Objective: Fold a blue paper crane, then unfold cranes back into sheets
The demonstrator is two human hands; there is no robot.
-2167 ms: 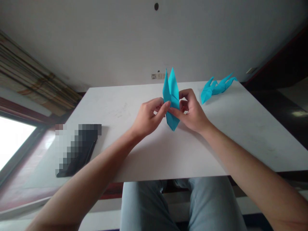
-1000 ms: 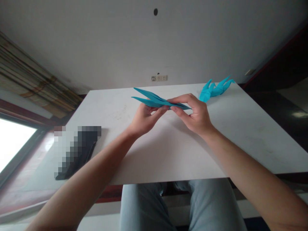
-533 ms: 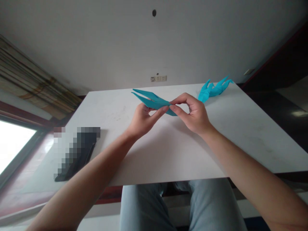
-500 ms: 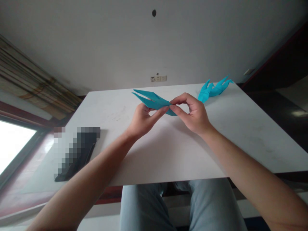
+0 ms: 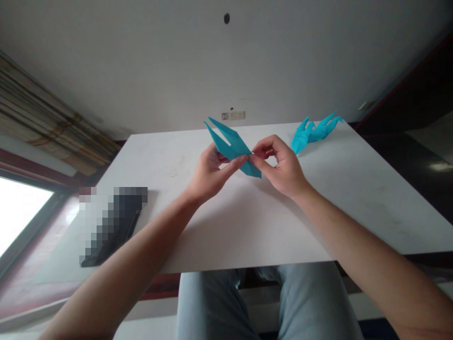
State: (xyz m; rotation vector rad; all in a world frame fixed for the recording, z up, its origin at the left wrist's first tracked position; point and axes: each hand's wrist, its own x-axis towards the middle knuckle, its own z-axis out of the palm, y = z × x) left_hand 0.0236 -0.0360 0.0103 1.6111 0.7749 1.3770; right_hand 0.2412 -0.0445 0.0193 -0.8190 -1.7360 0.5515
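Observation:
A folded blue paper piece (image 5: 231,144) with two long points aimed up and to the left is held above the white table (image 5: 247,217). My left hand (image 5: 208,174) pinches its middle from the left with thumb and fingers. From the right, my right hand (image 5: 283,165) pinches the same spot with fingertips and thumb, where a short tip of the paper juts down. Both hands are closed on the paper.
A finished blue folded paper figure (image 5: 314,132) lies at the table's far right corner. A dark flat object (image 5: 113,222), partly pixelated, rests on the table's left side. Wall sockets (image 5: 233,114) sit behind the table; a window is at the left.
The paper stood upright, was turned nearly flat with its points to the left, and now tilts up again. My right fingers have curled in closer to the pinch.

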